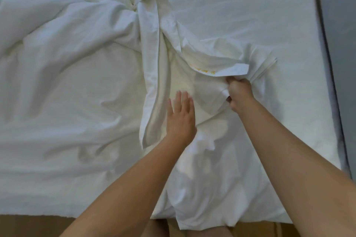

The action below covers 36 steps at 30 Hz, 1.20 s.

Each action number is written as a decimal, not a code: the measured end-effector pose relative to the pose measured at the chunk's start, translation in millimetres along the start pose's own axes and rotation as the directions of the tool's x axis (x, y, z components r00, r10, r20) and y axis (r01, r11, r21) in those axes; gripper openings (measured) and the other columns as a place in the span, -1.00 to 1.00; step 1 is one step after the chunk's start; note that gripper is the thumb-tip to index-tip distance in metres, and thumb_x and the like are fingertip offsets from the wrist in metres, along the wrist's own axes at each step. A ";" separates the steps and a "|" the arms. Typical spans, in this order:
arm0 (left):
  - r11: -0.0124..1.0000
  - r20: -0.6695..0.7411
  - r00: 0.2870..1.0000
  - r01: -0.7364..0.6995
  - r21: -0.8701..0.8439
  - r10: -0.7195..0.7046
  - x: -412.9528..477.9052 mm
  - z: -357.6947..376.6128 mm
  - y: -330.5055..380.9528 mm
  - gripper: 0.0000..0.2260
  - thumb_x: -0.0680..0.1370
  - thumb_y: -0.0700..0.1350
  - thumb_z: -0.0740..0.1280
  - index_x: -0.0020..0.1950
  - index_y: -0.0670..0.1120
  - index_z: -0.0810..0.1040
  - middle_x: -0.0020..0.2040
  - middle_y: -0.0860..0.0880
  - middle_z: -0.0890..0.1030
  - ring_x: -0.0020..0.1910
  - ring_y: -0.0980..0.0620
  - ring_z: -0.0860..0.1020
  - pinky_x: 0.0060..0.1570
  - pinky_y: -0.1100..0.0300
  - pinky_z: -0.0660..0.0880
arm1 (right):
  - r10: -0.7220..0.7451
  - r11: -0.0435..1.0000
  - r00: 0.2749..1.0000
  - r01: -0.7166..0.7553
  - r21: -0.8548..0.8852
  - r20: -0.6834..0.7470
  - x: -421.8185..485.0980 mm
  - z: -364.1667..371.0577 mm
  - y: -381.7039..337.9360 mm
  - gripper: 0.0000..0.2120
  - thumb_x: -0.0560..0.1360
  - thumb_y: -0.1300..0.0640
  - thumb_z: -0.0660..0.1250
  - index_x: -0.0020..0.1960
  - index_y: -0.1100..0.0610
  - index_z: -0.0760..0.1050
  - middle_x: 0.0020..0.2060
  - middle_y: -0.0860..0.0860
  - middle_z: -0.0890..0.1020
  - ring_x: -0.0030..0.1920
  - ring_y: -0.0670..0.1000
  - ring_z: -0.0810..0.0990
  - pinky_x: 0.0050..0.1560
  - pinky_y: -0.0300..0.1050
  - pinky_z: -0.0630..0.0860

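White cotton everywhere. Right hand (239, 92): fingers curled tight round a bunched corner of the cover (208, 159). Left hand (181, 119): fingers straight, pressed together, flat on the cover just left of that grip. Folded-back hem with yellow stitching (204, 71) just beyond the right knuckles. Long loose strip (152, 63) beside the left fingertips, running up to a knot (134, 5) well beyond them. Flat open bed (250, 5) beyond and right of the right fingers, out to the bed's edge; grey surface (341, 82) past it. Rumpled folds left of the left fingers. Near edge behind both wrists, brown floor (38, 226) below.
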<state>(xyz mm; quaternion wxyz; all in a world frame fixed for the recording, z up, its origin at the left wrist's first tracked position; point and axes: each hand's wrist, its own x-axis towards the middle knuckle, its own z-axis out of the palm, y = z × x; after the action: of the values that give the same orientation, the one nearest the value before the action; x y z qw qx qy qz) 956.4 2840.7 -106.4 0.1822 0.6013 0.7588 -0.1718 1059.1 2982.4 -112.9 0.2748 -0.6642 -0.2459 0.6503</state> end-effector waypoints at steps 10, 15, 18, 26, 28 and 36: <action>0.986 0.055 0.989 -0.140 0.093 0.135 61.7 36.2 43.3 -0.36 0.60 -0.02 0.20 0.54 -0.21 -0.06 0.54 -0.24 -0.03 0.52 -0.21 -0.06 0.41 -0.23 -0.03 | -0.035 0.998 0.988 0.029 -0.048 -0.148 37.3 -23.2 -19.7 -0.87 0.57 0.12 0.25 0.08 0.14 0.45 -0.12 -0.01 0.55 0.07 0.13 0.56 0.11 -0.01 0.52; 0.977 -0.034 0.978 -0.207 -0.052 0.206 76.1 31.1 21.7 -0.61 0.60 -0.25 0.07 0.44 -0.18 0.28 0.34 -0.20 0.37 0.30 -0.17 0.33 0.25 0.05 0.23 | -0.014 0.987 1.000 0.013 0.158 0.005 27.6 -32.3 -7.7 -0.43 0.40 -0.10 0.45 0.29 0.17 0.41 0.13 0.04 0.59 0.13 0.07 0.59 0.16 0.04 0.54; 0.879 -0.117 0.992 -0.023 -0.475 -0.038 64.1 11.6 7.4 -0.77 0.55 -0.28 0.10 0.13 -0.24 0.49 0.06 -0.18 0.53 0.00 -0.12 0.47 -0.10 0.09 0.36 | -0.137 0.990 0.944 0.117 0.082 0.302 -3.4 -40.4 21.5 -0.12 0.25 -0.10 0.55 0.43 0.09 0.21 0.28 0.01 0.51 0.24 -0.03 0.53 0.16 -0.12 0.51; 0.855 -0.236 0.967 -0.045 -0.517 -0.092 -43.2 -58.4 -58.4 -0.82 0.33 -0.23 0.07 -0.32 -0.23 0.45 -0.39 -0.15 0.49 -0.37 -0.15 0.44 -0.38 0.13 0.27 | -0.312 0.765 0.929 0.369 -0.527 0.197 -43.5 0.7 31.1 -0.34 0.44 0.16 0.42 0.42 0.27 0.19 0.33 0.19 0.39 0.32 0.14 0.41 0.14 -0.24 0.29; 0.931 -0.227 0.974 -0.070 -0.358 -0.014 -62.2 -75.0 -93.9 -0.93 0.30 -0.27 0.11 -0.37 -0.20 0.35 -0.43 -0.16 0.42 -0.44 -0.17 0.43 -0.41 0.14 0.23 | -0.416 0.488 0.838 0.533 -0.692 0.352 -42.2 12.1 11.7 -0.62 0.54 0.13 0.20 0.29 0.31 0.38 0.21 0.24 0.50 0.24 0.21 0.46 0.03 -0.17 0.28; 0.981 -0.175 0.984 -0.062 -0.183 0.030 -70.1 -103.9 -137.0 -0.70 0.43 -0.31 0.15 0.04 -0.23 0.61 -0.21 -0.23 0.59 -0.22 -0.26 0.55 -0.31 0.00 0.43 | -0.159 0.644 0.627 0.651 -0.401 0.763 -68.6 45.2 -39.9 -0.60 0.40 0.14 0.44 0.21 0.01 0.45 0.06 -0.13 0.56 0.17 -0.03 0.52 0.00 -0.26 0.46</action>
<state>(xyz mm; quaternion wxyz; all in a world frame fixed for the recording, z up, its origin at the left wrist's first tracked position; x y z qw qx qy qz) 830.4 2801.1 24.0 0.1761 0.6114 0.7703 -0.0426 1012.8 2966.5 -35.7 0.0703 -0.3563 -0.6887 0.6275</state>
